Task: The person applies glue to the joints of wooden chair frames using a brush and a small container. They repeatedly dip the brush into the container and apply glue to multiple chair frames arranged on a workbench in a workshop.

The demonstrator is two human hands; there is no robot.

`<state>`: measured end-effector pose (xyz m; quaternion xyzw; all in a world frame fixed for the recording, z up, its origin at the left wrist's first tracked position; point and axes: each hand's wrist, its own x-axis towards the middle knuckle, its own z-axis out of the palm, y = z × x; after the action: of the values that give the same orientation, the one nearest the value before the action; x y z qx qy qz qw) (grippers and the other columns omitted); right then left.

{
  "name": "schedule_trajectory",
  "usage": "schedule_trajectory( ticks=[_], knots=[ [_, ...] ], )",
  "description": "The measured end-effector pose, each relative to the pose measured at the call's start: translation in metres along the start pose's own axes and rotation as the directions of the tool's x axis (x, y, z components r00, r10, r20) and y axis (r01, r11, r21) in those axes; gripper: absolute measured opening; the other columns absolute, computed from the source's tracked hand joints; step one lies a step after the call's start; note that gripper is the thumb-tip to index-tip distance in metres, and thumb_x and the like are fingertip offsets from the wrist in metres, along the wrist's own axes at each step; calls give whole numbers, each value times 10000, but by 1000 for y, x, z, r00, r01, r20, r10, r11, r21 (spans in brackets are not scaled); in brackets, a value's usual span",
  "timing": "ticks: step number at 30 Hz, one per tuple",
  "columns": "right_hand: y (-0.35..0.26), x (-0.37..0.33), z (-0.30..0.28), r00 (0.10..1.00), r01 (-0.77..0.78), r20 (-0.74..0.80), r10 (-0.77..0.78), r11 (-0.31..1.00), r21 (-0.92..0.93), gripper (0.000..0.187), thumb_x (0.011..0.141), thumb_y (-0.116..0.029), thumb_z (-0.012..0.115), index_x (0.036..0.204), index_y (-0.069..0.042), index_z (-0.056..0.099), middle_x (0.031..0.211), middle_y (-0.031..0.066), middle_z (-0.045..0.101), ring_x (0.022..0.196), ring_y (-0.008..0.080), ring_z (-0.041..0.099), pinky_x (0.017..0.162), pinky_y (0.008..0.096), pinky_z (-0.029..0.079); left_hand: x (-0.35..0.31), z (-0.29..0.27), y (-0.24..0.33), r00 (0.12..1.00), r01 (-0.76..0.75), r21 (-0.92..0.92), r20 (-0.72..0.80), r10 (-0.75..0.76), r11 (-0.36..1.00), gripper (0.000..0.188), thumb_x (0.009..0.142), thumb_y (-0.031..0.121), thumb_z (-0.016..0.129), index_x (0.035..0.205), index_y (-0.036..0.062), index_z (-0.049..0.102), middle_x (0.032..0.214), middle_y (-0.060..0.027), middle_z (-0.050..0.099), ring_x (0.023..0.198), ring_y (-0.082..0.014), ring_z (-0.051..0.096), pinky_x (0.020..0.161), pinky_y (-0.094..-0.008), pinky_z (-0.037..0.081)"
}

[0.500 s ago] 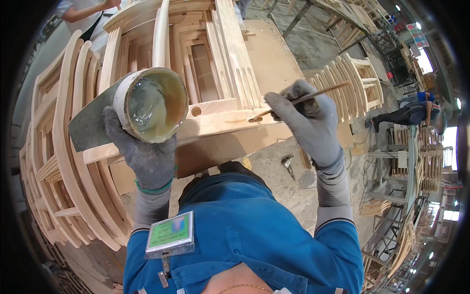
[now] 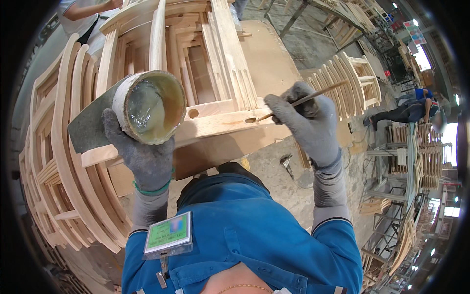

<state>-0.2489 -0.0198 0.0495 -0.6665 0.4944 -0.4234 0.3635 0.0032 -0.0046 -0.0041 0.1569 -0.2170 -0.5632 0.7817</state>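
In a grey glove, my left hand (image 2: 142, 159) is closed round a round tub (image 2: 128, 110) of cloudy, pale yellowish glue (image 2: 149, 110). The tub is tilted so its opening faces me. My right hand (image 2: 308, 117), also gloved, pinches a thin wooden stick (image 2: 320, 94). The stick's lower tip is beside an oval slot (image 2: 250, 120) in a light wooden rail (image 2: 220, 123); whether they touch I cannot tell. A round hole (image 2: 194, 113) shows further left along that wood. The rail lies across the near side of stacked wooden frames (image 2: 235, 54).
Curved wooden frames (image 2: 68, 147) are stacked at the left, and more frames (image 2: 338, 83) stand at the right. A dark grey board (image 2: 93, 122) is behind the tub. Another person's arm (image 2: 90, 11) is at the upper left. A tool (image 2: 287, 165) lies on the floor.
The stick's tip has moved right, from the slot to just beside it, leaving the slot in view. My left hand still holds the tub, nearly in place.
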Motion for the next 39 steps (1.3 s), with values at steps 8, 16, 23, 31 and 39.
schedule_trajectory(
  ticks=[8, 16, 23, 31, 39],
  knots=[
    [-6, -6, -12, 993, -113, -25, 114, 993, 25, 192, 790, -138, 694, 780, 13, 576, 635, 26, 557, 607, 61, 495, 546, 204, 398, -3, 7, 0, 998, 16, -24, -63, -17, 1000, 441, 921, 429, 427, 1209, 96, 444, 1171, -88, 530, 1092, -202, 533, 883, -353, 524],
    [-10, -26, -21, 972, -187, -101, 210, 962, 199, 126, 782, -40, 658, 865, 37, 605, 794, 88, 637, 732, 121, 605, 684, 221, 489, -14, 3, 17, 996, 85, -146, -14, -88, 986, 547, 860, 274, 542, 1305, 74, 295, 1246, -121, 460, 1123, -238, 508, 917, -365, 492],
    [-55, -52, 27, 918, 267, -371, -137, 907, 325, 113, 788, 33, 619, 881, 46, 555, 796, 166, 628, 716, 211, 644, 627, 327, 567, -37, 7, 45, 971, 227, -267, -17, -240, 937, 776, 804, 109, 665, 1387, 50, 158, 1310, -145, 387, 1154, -266, 476, 948, -352, 455],
    [-77, -80, 134, 981, 192, -79, -175, 884, 427, 159, 750, 78, 656, 795, -4, 527, 900, 179, 614, 806, 177, 598, 679, 260, 492, -75, -9, 83, 982, 153, -25, -105, -155, 988, 449, 930, 242, 478, 1314, 49, 351, 1204, -99, 476, 1075, -199, 515, 853, -316, 475],
    [-94, -107, 141, 917, 398, -117, -382, 845, 358, 113, 737, 78, 639, 803, 20, 570, 905, 214, 615, 774, 229, 622, 683, 309, 544, -108, -58, 119, 999, -9, 191, -36, 17, 981, 417, 952, 363, 420, 1234, 56, 437, 1145, -79, 537, 1062, -160, 533, 905, -306, 459]
  ],
)
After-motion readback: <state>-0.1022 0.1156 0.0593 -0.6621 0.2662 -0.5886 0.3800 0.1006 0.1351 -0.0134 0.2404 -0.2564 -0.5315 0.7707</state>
